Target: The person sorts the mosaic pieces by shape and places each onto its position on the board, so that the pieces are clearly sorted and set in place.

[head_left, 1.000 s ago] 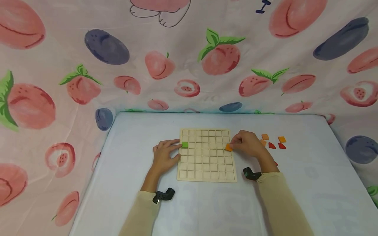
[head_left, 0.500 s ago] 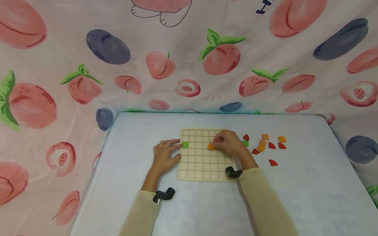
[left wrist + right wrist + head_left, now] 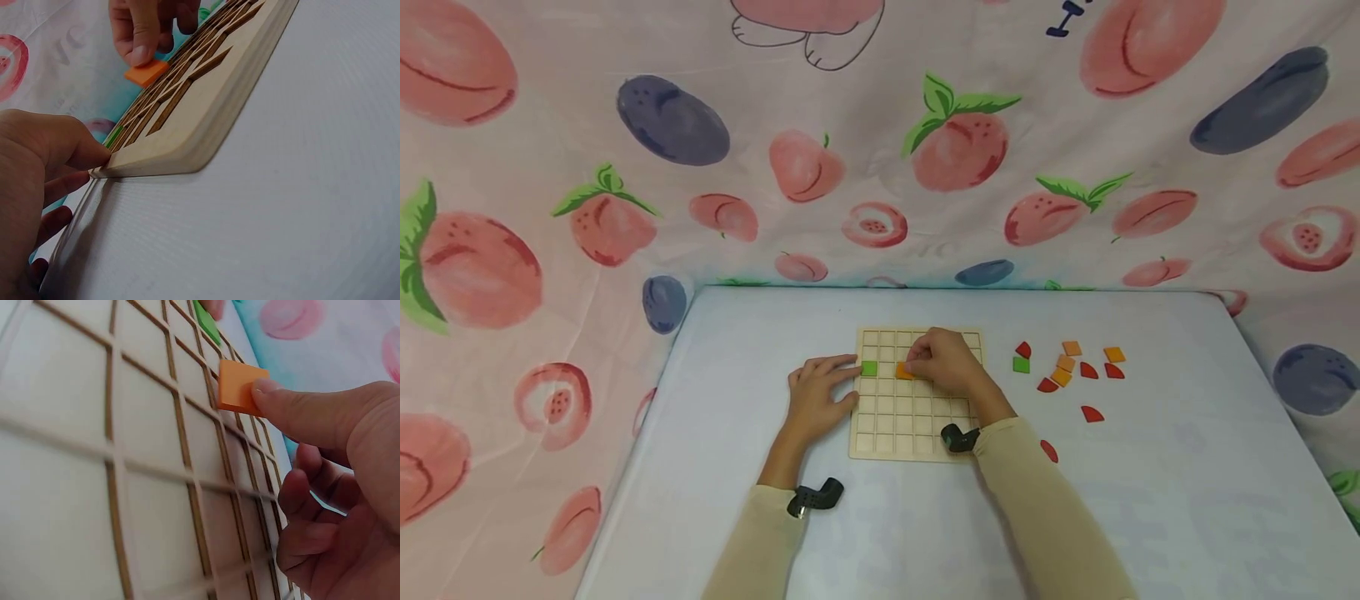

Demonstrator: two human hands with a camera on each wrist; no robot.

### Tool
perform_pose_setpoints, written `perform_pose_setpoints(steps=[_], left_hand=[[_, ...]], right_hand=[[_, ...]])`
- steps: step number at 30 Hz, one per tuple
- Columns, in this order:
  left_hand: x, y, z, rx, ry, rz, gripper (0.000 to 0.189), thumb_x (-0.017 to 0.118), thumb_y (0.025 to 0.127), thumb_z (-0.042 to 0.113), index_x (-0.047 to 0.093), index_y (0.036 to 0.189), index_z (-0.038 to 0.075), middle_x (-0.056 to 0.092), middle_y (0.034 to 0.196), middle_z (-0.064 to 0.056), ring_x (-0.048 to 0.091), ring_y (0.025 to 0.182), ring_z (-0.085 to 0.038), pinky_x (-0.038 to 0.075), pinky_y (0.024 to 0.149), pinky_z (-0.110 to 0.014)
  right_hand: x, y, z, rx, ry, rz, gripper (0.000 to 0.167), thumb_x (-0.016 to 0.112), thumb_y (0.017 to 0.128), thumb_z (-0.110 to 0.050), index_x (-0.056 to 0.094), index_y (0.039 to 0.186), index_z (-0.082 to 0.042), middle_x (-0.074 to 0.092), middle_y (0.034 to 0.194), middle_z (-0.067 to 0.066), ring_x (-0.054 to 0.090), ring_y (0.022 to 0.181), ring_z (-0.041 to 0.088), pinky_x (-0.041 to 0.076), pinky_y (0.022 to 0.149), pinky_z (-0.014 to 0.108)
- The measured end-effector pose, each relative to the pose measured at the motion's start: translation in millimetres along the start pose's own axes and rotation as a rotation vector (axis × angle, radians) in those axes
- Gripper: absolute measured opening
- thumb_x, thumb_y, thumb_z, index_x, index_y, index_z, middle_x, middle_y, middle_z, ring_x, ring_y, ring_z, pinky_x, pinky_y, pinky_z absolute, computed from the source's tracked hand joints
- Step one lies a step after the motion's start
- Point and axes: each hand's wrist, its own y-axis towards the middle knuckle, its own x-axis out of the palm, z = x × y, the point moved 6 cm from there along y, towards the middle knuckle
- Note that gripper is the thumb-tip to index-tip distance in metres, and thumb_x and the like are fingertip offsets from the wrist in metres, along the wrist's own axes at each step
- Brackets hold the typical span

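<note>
A pale wooden grid board [image 3: 925, 451] lies flat on the table. Between thumb and fingers, my right hand [image 3: 947, 362] pinches an orange square tile [image 3: 904, 372], held just over the board's upper left part. The right wrist view shows this tile [image 3: 237, 387] tilted above the grid lines, with the thumb on its face. A green square tile [image 3: 869, 368] sits in a cell of the leftmost column. My left hand [image 3: 817, 396] rests at the board's left edge, fingers spread, fingertips touching the rim. In the left wrist view, a digit of the left hand [image 3: 37, 156] presses at the board's corner.
Right of the board lie a second green tile [image 3: 1021, 365], several orange square tiles [image 3: 1065, 363] and several red quarter-round tiles [image 3: 1093, 414]. One red piece [image 3: 1049, 451] is near the right sleeve. A fruit-patterned cloth [image 3: 880, 150] hangs behind the white table [image 3: 1187, 500].
My right hand has carried the orange tile leftward from the board's right edge to near the green tile. Loose pieces it covered now show. The left hand has stayed in place.
</note>
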Motion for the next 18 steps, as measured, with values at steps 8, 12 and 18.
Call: perform_pose_setpoints(steps=[8, 12, 18], left_hand=[[0.7, 0.1, -0.8, 0.001, -0.004, -0.012, 0.039, 0.071, 0.086, 0.023, 0.075, 0.125, 0.022, 0.062, 0.144, 0.006, 0.050, 0.129, -0.023, 0.026, 0.106, -0.056], [1.3, 0.4, -1.0, 0.002, 0.000, -0.016, 0.040, 0.071, 0.086, 0.023, 0.074, 0.126, 0.023, 0.061, 0.144, 0.006, 0.050, 0.129, -0.023, 0.026, 0.106, -0.056], [0.2, 0.3, -1.4, 0.009, -0.001, -0.009, 0.039, 0.072, 0.086, 0.023, 0.075, 0.125, 0.022, 0.062, 0.144, 0.006, 0.050, 0.128, -0.023, 0.027, 0.105, -0.057]], right_hand=[[15, 10.2, -12, 0.029, 0.009, 0.022, 0.011, 0.075, 0.092, -0.021, 0.076, 0.085, -0.014, 0.060, 0.090, 0.003, 0.053, 0.078, 0.017, 0.046, 0.071, 0.031], [19, 12.3, -13, 0.042, 0.006, 0.027, 0.011, 0.074, 0.093, -0.021, 0.076, 0.085, -0.014, 0.060, 0.089, 0.003, 0.053, 0.076, 0.017, 0.045, 0.069, 0.031], [24, 14.8, -13, 0.068, -0.061, 0.028, 0.011, 0.073, 0.093, -0.026, 0.076, 0.086, -0.018, 0.061, 0.092, 0.002, 0.055, 0.078, 0.016, 0.046, 0.068, 0.031]])
